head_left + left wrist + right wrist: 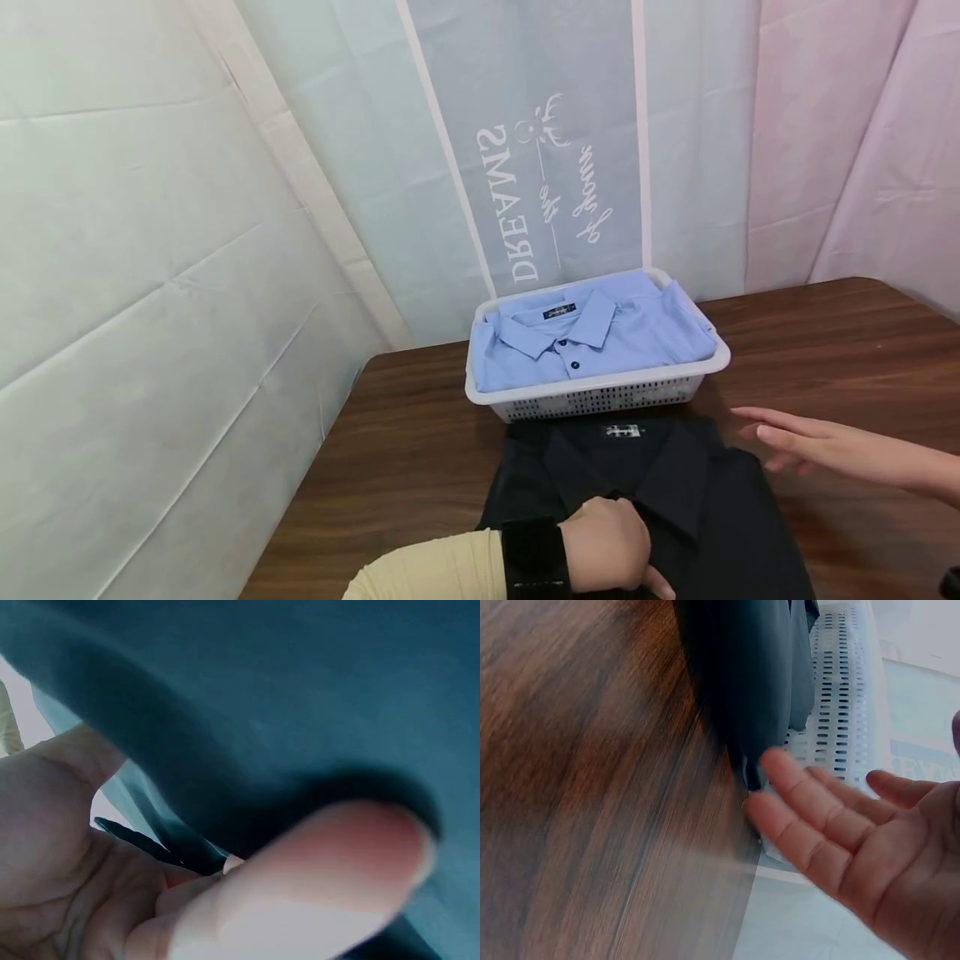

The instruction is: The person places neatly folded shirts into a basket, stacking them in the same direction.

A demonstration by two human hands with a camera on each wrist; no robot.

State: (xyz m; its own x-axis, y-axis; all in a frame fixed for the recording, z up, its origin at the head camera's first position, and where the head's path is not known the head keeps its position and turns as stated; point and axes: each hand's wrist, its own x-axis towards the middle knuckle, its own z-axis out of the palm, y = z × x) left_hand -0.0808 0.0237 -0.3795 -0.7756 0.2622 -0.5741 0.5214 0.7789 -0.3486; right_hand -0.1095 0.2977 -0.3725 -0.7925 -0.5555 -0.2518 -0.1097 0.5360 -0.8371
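Observation:
A folded dark navy polo shirt [675, 508] lies on the wooden table [420, 450] in front of me. My left hand [645, 575], with a cream sleeve and a black wrist band, sits on the shirt's front with its fingers curled. In the left wrist view, dark cloth [300, 697] runs between the thumb and the curled fingers of the left hand [225, 877]. My right hand [750, 425] hovers flat, fingers straight, just right of the shirt's shoulder and holds nothing. The right wrist view shows the right hand [802, 795] beside the shirt's edge [742, 675].
A white slotted basket [600, 400] stands right behind the dark shirt and holds a folded light blue polo shirt [585, 337]. The basket wall [840, 697] is close to my right fingers. Printed sheets hang behind and to the left. Bare tabletop [592, 787] stretches to the right.

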